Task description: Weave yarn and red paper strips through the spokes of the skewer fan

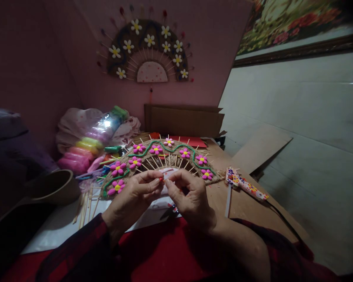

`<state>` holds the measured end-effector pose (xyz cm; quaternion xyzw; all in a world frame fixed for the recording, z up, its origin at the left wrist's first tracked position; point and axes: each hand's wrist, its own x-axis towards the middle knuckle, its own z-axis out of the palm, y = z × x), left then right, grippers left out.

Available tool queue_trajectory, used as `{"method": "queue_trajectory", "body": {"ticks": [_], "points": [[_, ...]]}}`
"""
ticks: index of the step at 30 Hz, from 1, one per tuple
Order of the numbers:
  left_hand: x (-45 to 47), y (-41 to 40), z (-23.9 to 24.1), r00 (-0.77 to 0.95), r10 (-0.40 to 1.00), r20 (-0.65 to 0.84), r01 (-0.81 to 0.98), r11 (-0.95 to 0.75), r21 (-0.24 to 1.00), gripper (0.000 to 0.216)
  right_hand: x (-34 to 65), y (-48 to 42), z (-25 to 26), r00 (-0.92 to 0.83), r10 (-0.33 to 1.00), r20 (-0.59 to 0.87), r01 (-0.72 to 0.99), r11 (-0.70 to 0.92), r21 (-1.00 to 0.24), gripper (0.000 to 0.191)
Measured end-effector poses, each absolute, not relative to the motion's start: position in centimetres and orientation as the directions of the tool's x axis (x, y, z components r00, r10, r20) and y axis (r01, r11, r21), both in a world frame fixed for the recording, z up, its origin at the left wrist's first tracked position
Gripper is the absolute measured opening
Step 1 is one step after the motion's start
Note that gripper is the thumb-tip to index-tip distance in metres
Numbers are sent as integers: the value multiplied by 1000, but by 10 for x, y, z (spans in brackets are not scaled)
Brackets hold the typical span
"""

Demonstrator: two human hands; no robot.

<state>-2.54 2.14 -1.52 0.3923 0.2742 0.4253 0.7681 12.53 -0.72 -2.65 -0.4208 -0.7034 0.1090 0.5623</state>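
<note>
Close together in front of me, my left hand [142, 192] and my right hand [192, 197] pinch at a tiny red piece [161, 179]. It looks soft, but its kind is too small to make out. Just behind my fingers lies a fan-shaped craft [176, 159] of brown twine and thin sticks. Pink flowers with yellow centres and a wavy green cord decorate it. My hands cover part of its pale lower middle. Below my right hand, dark scissor-like blades [168, 212] show partly.
Packs of coloured clay [82, 150] and a round brown container [54, 188] stand left, near loose wooden sticks [86, 205]. A flower-patterned glue gun [245, 184] with a cord lies right. Cardboard [184, 121] stands behind. A similar fan [148, 51] hangs on the wall.
</note>
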Motion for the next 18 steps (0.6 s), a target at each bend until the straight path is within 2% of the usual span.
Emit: {"method": "queue_trajectory", "body": {"ticks": [11, 18], "points": [[-26, 23, -17, 479, 874, -83, -433, 318, 844, 15, 124, -11, -24, 8, 749, 663, 446, 591, -673, 11], [-27, 24, -20, 496, 865, -80, -441, 330, 835, 13, 125, -9, -22, 13, 825, 565, 323, 531, -783, 14]]}}
